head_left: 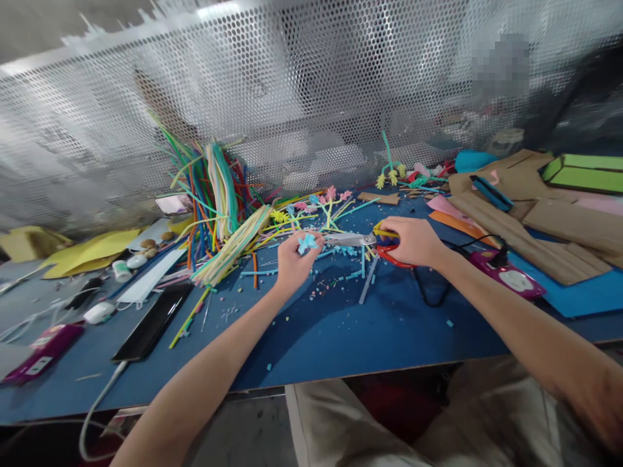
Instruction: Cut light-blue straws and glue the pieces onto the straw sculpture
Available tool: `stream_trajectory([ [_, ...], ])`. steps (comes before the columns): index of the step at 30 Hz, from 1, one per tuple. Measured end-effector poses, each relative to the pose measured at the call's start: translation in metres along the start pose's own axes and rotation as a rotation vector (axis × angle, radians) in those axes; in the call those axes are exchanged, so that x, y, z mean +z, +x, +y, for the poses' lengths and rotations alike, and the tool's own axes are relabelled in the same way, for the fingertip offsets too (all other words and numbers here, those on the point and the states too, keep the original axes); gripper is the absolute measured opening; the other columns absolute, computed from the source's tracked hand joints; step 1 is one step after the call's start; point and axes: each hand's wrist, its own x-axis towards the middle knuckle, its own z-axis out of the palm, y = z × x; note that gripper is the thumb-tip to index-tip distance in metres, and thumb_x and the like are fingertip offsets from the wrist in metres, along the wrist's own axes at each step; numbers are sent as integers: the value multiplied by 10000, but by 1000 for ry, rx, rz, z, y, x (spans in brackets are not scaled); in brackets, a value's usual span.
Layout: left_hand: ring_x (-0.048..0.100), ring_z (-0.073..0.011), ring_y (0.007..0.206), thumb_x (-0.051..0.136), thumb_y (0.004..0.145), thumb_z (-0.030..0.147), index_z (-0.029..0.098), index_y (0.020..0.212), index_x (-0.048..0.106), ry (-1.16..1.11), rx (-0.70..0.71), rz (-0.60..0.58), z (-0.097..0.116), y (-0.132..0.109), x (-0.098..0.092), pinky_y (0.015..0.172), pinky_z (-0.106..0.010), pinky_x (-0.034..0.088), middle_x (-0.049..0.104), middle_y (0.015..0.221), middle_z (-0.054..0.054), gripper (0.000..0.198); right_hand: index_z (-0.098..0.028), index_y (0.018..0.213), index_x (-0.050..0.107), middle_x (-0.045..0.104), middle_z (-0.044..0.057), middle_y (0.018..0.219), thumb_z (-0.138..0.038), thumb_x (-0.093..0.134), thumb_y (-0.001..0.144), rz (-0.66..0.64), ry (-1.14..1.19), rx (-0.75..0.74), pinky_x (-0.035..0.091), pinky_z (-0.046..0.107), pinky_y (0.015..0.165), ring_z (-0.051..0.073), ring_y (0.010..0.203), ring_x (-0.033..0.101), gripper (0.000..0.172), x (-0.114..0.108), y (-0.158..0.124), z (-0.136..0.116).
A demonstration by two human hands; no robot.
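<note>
My left hand [298,261] pinches a small light-blue flower [306,244] of foam-like or fuzzy strip over the middle of the table. A pair of scissors [357,240] with red and yellow handles sits in my right hand [411,240], its blades pointing left toward the flower. Whether the blade tips touch the flower I cannot tell. Light-blue strip pieces [348,251] and tiny scraps [318,290] lie beneath both hands. Just behind them are pink, yellow and blue flowers [331,193] on thin stems.
A large bundle of coloured strips [221,194] stands left of centre. A black phone [153,322] with a white cable lies at left, near a purple power strip [46,350]. Cardboard pieces [545,227] and another purple socket [509,275] are at right. A perforated metal screen [311,91] closes the back.
</note>
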Motion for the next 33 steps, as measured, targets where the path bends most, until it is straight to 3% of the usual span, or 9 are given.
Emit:
stream_trajectory([
  [8, 513, -121, 667, 626, 911, 411, 163, 829, 711, -40, -69, 38, 0, 1, -1, 647, -249, 387, 630, 727, -10, 275, -249, 887, 679, 753, -1, 1006, -369, 656, 770, -5, -83, 61, 341, 288, 586, 215, 858, 679, 168, 2, 1, 2],
  [12, 480, -118, 633, 606, 927, 397, 170, 860, 706, 17, -47, 103, -6, 4, -3, 641, -256, 382, 599, 699, -2, 257, -241, 862, 676, 755, 36, 953, -513, 687, 761, 80, -96, 211, 340, 303, 578, 255, 840, 679, 289, 5, 4, 7],
  [15, 531, -145, 697, 613, 903, 313, 191, 891, 716, 136, 49, 131, -9, 7, -6, 682, -275, 405, 626, 755, -13, 160, -230, 870, 677, 755, 56, 911, -530, 702, 750, 169, -65, 328, 364, 314, 589, 273, 822, 681, 324, 5, 5, 10],
  [20, 571, -216, 857, 561, 864, 177, 234, 1075, 716, 516, 133, -31, -10, 10, -9, 808, -345, 418, 630, 820, -34, 268, -226, 819, 661, 752, 48, 865, -516, 727, 751, 264, 52, 387, 395, 318, 609, 254, 773, 678, 305, 2, 5, 7],
  [25, 546, -296, 1131, 592, 869, 275, 226, 1267, 615, 747, 80, -199, -10, 5, -2, 941, -427, 406, 650, 1125, -90, 401, -237, 789, 642, 743, 30, 838, -476, 729, 751, 261, 94, 372, 400, 312, 607, 242, 765, 676, 257, 7, 4, 2],
  [29, 499, -337, 1200, 566, 904, 361, 238, 1350, 557, 855, 9, -265, -8, 0, 3, 953, -482, 397, 613, 1242, -123, 463, -245, 831, 666, 750, 33, 860, -472, 720, 755, 226, 98, 381, 406, 313, 604, 253, 779, 685, 246, 13, 3, 5],
  [33, 469, -351, 1208, 398, 1007, 427, 224, 1355, 546, 913, -50, -294, -10, -4, 6, 890, -482, 415, 573, 1322, -155, 429, -245, 817, 670, 754, 38, 862, -491, 726, 743, 211, 98, 377, 416, 320, 621, 259, 788, 688, 263, 15, 3, 6],
])
